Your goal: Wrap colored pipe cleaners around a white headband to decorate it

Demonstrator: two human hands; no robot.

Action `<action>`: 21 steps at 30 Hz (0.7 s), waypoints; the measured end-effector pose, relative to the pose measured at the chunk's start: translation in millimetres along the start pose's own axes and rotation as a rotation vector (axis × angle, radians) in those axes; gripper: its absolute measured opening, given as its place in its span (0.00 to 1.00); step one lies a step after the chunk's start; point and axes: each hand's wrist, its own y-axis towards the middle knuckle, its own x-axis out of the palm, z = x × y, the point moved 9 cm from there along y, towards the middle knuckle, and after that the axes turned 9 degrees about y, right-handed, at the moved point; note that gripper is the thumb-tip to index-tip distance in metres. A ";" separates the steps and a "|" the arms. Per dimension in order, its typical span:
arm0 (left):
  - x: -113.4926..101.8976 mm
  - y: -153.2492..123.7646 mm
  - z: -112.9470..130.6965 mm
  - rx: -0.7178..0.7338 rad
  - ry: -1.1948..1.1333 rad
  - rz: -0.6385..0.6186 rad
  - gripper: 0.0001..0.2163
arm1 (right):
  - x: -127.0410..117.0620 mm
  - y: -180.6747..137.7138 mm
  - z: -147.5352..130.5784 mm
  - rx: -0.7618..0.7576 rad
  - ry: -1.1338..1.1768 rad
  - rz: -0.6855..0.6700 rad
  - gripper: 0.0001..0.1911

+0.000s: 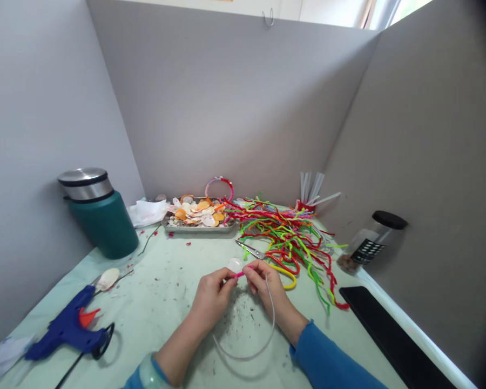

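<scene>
My left hand (pixel 214 293) and my right hand (pixel 266 282) meet over the middle of the table. Between their pinched fingertips runs a short stretch of bright pink pipe cleaner (pixel 239 274). A thin whitish curved band (pixel 249 358) loops from the right hand down toward the left wrist; how it joins the pink piece is hidden by the fingers. Just beyond the hands lies a small clear round piece (pixel 235 264). Scissors (pixel 256 252) with red and yellow handles rest open behind the right hand.
A metal tray (pixel 198 229) of shell-like discs and a heap of coloured pipe cleaners (pixel 281 227) sit at the back, near a pink-red ring (pixel 220 187). Left: green bottle (pixel 105 227), blue glue gun (pixel 71 327). Right: tilted jar (pixel 368 243), black strip (pixel 389 329), white sticks (pixel 314 186).
</scene>
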 end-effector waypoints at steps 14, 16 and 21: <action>12.3 2.2 -14.0 -0.180 -0.321 -0.094 0.15 | -1.4 -0.1 0.1 -0.008 -0.011 0.006 0.11; 17.2 1.7 -19.3 -0.263 -0.401 -0.127 0.14 | -0.5 -0.1 1.2 -0.004 -0.003 0.001 0.11; 20.0 1.1 -22.6 -0.293 -0.426 -0.139 0.14 | 0.4 0.3 2.5 -0.003 0.010 -0.005 0.11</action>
